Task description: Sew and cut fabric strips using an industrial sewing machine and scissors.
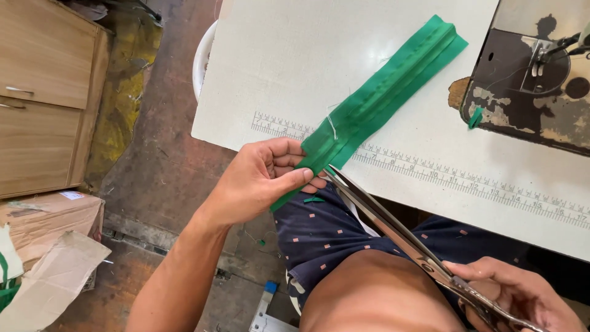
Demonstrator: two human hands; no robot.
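A long green fabric strip (384,92) with a sewn ridge down its middle lies diagonally across the white table (289,55). My left hand (261,178) pinches its near end just off the table's front edge. My right hand (519,295), at the lower right, grips the handles of large metal scissors (393,230). The blades point up and left, and their tips touch the strip's end next to my left thumb. Loose white threads hang from the strip near my fingers.
A worn sewing machine base (528,104) with needle and presser foot stands at the table's far right. A printed ruler scale (467,178) runs along the table's front. A wooden cabinet (43,92) and cardboard boxes (49,246) sit to the left. A small green scrap (313,199) rests on my shorts.
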